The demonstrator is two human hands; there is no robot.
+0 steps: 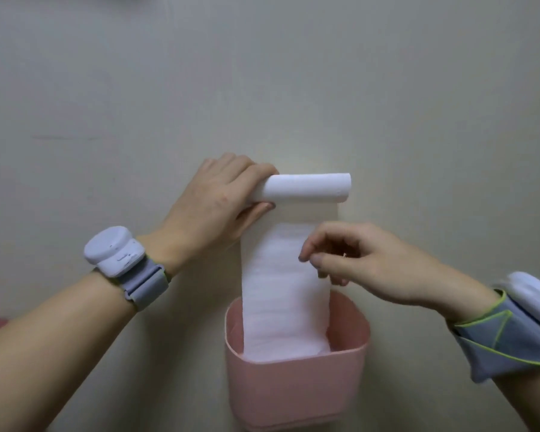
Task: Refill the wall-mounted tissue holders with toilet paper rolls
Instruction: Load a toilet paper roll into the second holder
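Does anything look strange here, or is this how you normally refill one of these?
One oddity: the toilet paper roll is thin and held above the pink holder by the left hand, while a long unrolled strip trails down into the holder. The right hand pinches that strip's edge.

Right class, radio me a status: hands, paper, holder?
Left hand grips roll. Right hand pinches hanging paper. Paper feeds into pink holder. Nothing blocking.

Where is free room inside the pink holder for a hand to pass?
Free: the gap between the hanging tissue strip and the right wall of the pink holder. A narrower gap lies along the left wall. Crowded: the middle, filled with tissue.
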